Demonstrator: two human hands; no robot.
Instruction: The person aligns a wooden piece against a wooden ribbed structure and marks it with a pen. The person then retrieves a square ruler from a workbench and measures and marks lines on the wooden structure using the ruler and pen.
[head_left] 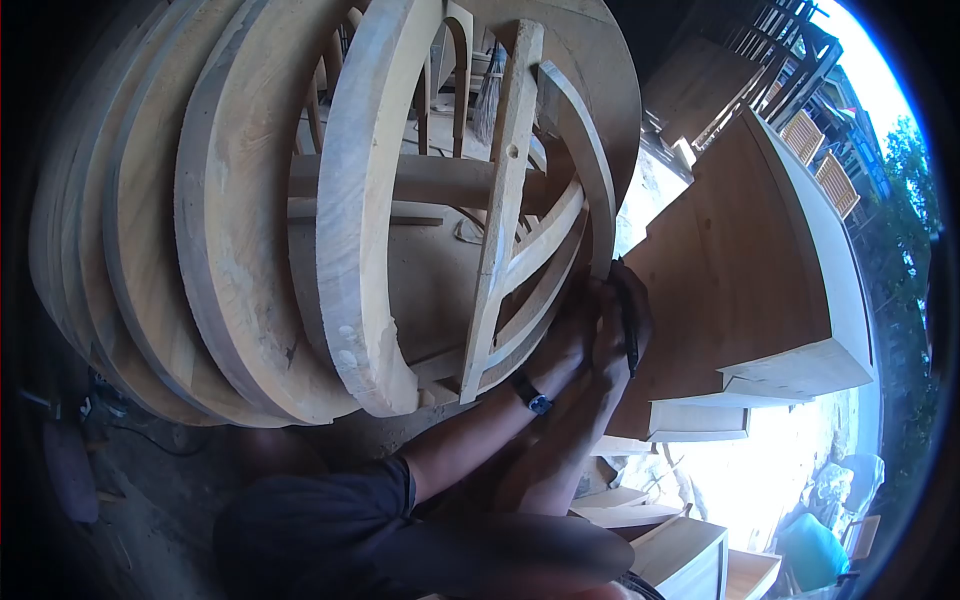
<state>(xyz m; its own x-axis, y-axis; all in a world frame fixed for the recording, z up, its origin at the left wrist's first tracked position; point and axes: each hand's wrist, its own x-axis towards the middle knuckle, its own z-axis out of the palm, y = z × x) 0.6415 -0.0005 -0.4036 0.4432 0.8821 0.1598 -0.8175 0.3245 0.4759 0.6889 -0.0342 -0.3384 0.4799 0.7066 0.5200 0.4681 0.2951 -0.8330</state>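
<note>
My left hand (572,335), on the arm with the wristwatch (540,404), reaches to the lower right of a round wooden frame. Its fingers are hidden in shadow and behind my other hand. Close beside it, my right hand (612,325) is closed, with a dark slim stick-like thing (632,335) along it; its exact kind is unclear. Both hands are at the lower end of a curved wooden strip (585,130). A straight wooden bar (507,190) with a hole in it slants across the frame, and more curved strips (548,240) meet it.
Several large curved wooden ribs (240,210) stand in a row on the left. A brown wooden panel piece (735,260) with pale edges stands close to the right of my hands. Drawer-like boxes (685,560) lie low on the right, near a turquoise object (812,552).
</note>
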